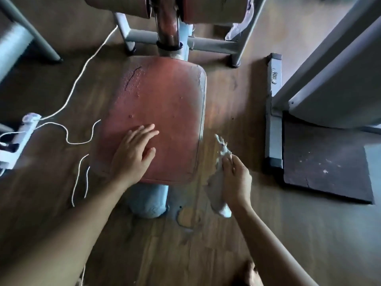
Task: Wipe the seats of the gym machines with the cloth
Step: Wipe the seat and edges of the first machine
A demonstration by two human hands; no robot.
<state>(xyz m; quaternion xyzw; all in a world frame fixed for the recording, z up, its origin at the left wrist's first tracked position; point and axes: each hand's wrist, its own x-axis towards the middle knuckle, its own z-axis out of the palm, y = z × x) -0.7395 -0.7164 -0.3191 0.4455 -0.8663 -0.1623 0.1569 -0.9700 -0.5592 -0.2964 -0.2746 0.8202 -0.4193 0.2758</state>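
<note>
Cloth (215, 191) gripped in right hand (237, 180) (beside seat (165, 104)); left hand (134, 153) flat on seat

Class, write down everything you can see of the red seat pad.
The seat pad is a rounded rectangle in worn red, vinyl-like covering, lying flat on a pale metal post. A crack and bumps mark its far left corner; the right edge looks frayed. The left hand rests flat on its near part. The right hand holds the cloth beside its right edge.

Dim, bluish indoor light; soft motion blur throughout; wide-angle bending toward edges.
</note>
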